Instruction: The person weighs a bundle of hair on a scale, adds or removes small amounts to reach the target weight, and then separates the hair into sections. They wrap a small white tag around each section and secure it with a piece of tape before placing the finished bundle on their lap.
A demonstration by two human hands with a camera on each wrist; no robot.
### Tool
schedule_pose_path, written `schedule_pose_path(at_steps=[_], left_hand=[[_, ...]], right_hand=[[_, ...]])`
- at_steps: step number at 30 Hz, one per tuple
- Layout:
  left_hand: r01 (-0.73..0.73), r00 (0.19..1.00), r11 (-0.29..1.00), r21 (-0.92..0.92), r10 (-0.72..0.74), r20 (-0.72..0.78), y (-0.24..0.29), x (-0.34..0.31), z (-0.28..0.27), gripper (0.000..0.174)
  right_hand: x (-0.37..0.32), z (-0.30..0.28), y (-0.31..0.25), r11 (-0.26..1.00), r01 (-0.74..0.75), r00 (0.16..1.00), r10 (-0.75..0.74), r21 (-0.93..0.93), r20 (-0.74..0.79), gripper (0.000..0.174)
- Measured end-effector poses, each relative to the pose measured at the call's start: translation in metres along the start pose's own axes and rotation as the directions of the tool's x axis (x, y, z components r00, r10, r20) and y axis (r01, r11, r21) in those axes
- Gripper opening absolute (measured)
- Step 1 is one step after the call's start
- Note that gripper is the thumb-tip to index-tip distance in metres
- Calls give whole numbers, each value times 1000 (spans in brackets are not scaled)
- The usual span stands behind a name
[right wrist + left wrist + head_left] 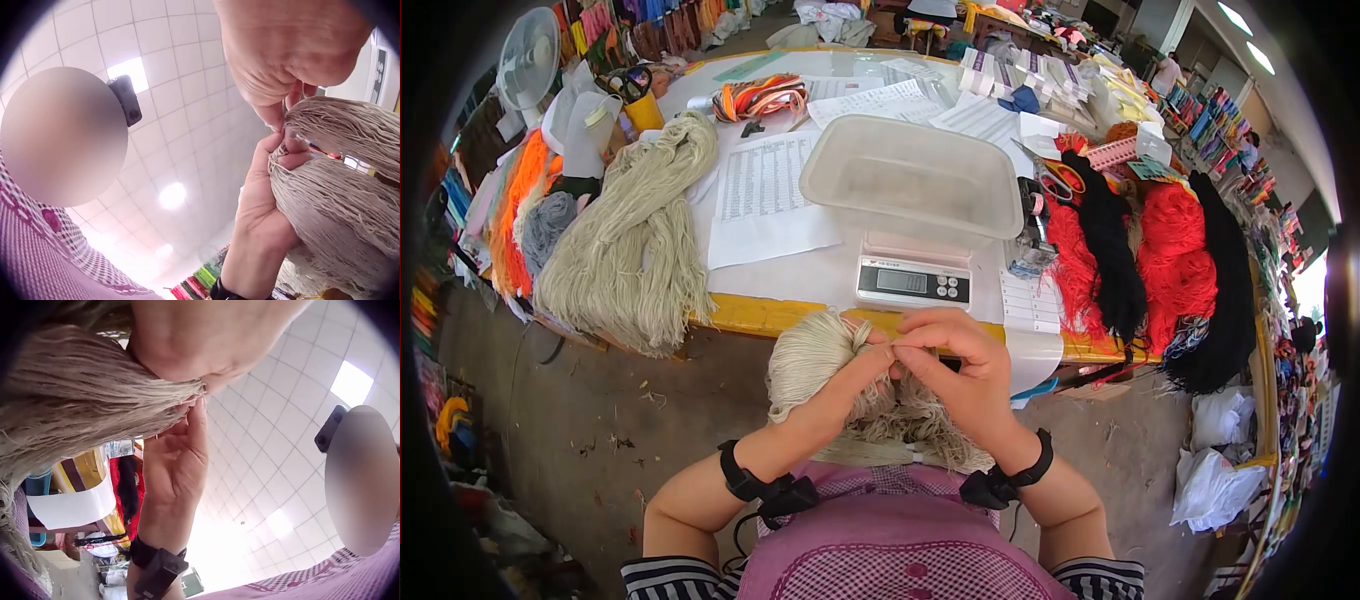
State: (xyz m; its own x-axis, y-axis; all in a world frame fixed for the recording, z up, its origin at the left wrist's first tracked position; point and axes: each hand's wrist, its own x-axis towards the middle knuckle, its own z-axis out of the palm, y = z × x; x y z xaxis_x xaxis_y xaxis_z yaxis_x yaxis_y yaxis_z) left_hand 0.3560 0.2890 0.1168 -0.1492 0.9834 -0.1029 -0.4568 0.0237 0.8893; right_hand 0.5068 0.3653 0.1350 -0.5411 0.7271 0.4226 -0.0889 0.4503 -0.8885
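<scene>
A pale beige yarn hank (815,360) hangs in front of the person's lap, below the table's front edge. The left hand (855,382) holds its gathered top, with yarn spreading to both sides of the fingers. Close against it, the right hand (962,362) pinches at the same gathered spot with thumb and fingertips. From the right wrist, the left hand (259,194) shows under the gather, the right hand (294,56) above it, and the strands (337,187) fall away. In the left wrist view the yarn (94,394) partly covers the right hand's (172,465) fingertips.
Beyond the hands stands a digital scale (913,284) with a translucent plastic tub (910,215) on it. Beige yarn (625,240) drapes over the table at left; red (1175,245) and black yarn (1105,250) lie at right near scissors (1055,180). Printed sheets (765,190) cover the middle.
</scene>
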Motion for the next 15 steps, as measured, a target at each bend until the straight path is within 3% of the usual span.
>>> schedule_pose_path(at_steps=[1, 4, 6, 7, 8, 9, 10, 12, 15], left_hand=[[0, 1000, 1000, -1, 0, 0, 1, -1, 1, 9], [13, 999, 1000, -22, -13, -30, 6, -5, 5, 11], [-92, 996, 953, 288, 94, 5, 13, -8, 4, 13], [-92, 995, 953, 289, 95, 4, 14, -9, 3, 13], [-224, 970, 812, 539, 241, 39, 15, -9, 1, 14], [-325, 923, 590, 739, 367, 114, 16, -9, 1, 16], [-326, 923, 589, 739, 367, 114, 18, -10, 3, 16], [-465, 809, 333, 820, 536, 241, 21, -11, 7, 17], [-503, 765, 243, 830, 572, 296, 19, -7, 8, 16]], right_hand=[[-1, 0, -2, 981, -114, 993, 110, 155, 32, 10], [-3, -1, 3, 949, -156, 988, 145, 275, 60, 9], [-4, -1, 2, 932, -160, 987, 153, 326, 48, 9], [-4, -1, 2, 912, -161, 987, 160, 376, 35, 9], [-4, -1, 2, 912, -160, 987, 159, 377, 35, 9], [-5, 0, 4, 883, -204, 977, 209, 423, 36, 9], [-6, 0, 5, 849, -247, 965, 259, 467, 39, 10], [-9, 1, 7, 797, -294, 948, 313, 527, 55, 16], [-8, 1, -1, 667, -387, 898, 429, 636, 97, 27]])
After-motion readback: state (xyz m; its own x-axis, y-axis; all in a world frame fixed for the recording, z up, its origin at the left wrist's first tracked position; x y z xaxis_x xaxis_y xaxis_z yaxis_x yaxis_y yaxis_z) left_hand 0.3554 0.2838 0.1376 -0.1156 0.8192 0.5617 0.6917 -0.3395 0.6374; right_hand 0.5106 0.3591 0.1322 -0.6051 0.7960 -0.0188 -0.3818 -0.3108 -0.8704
